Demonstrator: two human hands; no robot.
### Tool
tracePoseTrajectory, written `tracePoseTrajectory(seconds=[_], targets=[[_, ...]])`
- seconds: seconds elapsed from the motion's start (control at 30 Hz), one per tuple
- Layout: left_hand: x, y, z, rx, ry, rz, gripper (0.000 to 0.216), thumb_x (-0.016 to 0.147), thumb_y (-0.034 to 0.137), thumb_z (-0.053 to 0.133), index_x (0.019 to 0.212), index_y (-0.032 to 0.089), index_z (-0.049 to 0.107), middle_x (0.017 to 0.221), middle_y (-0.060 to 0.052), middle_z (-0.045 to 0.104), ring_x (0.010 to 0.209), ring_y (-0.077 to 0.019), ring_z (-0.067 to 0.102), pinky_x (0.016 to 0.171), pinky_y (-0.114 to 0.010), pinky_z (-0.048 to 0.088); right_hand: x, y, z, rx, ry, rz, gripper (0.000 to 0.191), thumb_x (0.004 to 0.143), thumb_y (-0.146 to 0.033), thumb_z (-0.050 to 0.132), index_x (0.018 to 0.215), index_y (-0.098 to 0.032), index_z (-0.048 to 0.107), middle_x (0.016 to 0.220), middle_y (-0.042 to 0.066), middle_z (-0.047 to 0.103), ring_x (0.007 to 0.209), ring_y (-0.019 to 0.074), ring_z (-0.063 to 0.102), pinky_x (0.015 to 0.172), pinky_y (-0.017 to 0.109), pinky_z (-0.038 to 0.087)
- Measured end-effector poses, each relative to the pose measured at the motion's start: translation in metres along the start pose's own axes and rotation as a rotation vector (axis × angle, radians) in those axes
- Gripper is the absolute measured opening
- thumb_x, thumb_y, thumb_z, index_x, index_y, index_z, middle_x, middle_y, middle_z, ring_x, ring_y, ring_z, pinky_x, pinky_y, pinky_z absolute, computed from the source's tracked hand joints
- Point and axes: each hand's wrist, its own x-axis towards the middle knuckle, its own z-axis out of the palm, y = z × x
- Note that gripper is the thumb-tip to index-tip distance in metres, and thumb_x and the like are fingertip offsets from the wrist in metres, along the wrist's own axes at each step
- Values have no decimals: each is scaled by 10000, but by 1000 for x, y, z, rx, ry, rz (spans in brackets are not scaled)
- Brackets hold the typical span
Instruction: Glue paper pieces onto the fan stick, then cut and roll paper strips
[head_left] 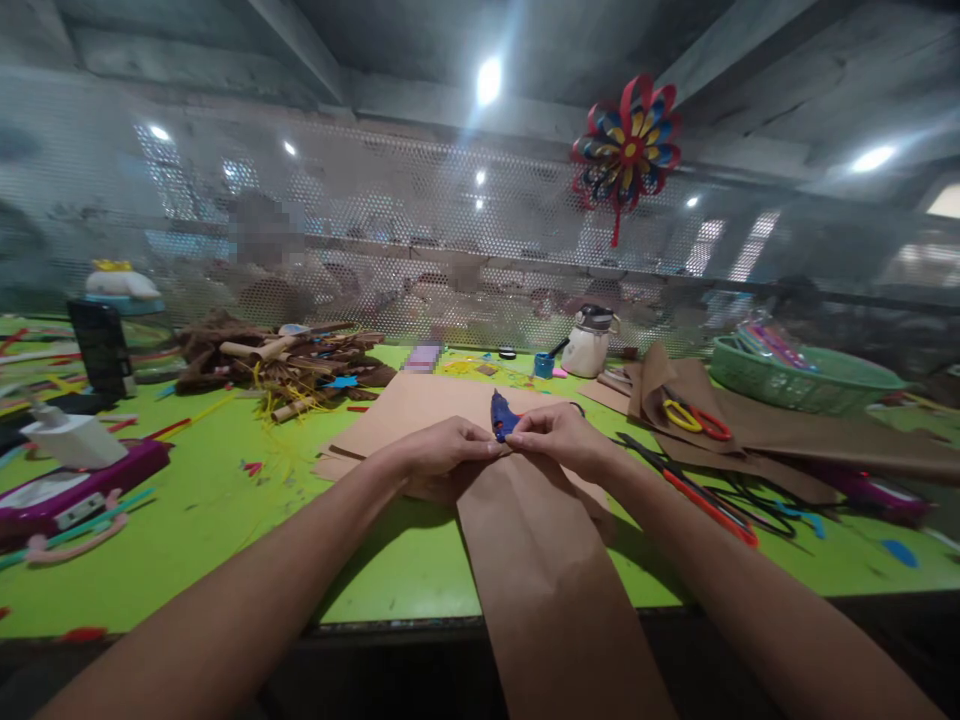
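Workbench: green tabletop (225, 520) in a workshop, backed by a perforated mesh screen (360, 230); blurred figures sit behind the screen.
Paper strip: long brown paper strip (540, 560), flat and matte, lying at the centre of the bench and running toward 6 o'clock, where it hangs past the near edge. Its far end sits under both hands.
Left hand: left hand (439, 447) narrowly pinched on the far end of the strip, thumb and fingertips closed on the paper.
Right hand: right hand (559, 437) pinched in the same manner just beside the left, at 3 o'clock from it; fingertips of both hands nearly touch.
Reason for hold: judged, the paired pinch keeps the end square and taut so a fold or crease can be formed at the edge.
Glue gun: blue glue gun (501, 415) lies just behind the hands at 12 o'clock, resting on a sheet of brown paper (420, 405).
Scissors: red-handled scissors (705, 495) lie at 3 o'clock, near the right forearm; a second pair with yellow and red handles (696, 418) lies on folded paper beyond them.
Basket: green basket (802, 375) at 2 o'clock.
Scrap pile: brown paper rolls and scraps (277, 360) at 10 o'clock.
Pinwheel: red, blue and yellow paper pinwheel (627, 150) hangs on the screen at 1 o'clock.
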Motion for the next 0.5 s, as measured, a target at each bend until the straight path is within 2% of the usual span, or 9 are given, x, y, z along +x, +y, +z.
tracePoseTrajectory(seconds=[0.17,0.33,0.5], targets=[[3,0,-2,185,61,98,362,726,481,620,677,122,623,615,14,524,563,-89,383,552,-230,288,3,6,-3,115,-7,55,385,613,-485,710,679,-111,648,570,-15,532,528,83,411,507,220,286],[4,-3,-3,287,131,115,386,723,502,598,602,140,540,554,35,418,527,-85,312,511,-236,230,5,12,-9,61,-118,74,453,690,-553,629,618,-106,623,504,-33,452,479,66,336,466,224,207],[4,-6,-4,319,151,153,384,739,494,576,593,149,489,561,46,358,528,-82,277,508,-234,219,5,16,-6,107,-42,65,416,642,-509,692,553,-117,585,447,-57,401,442,51,287,453,224,181]])
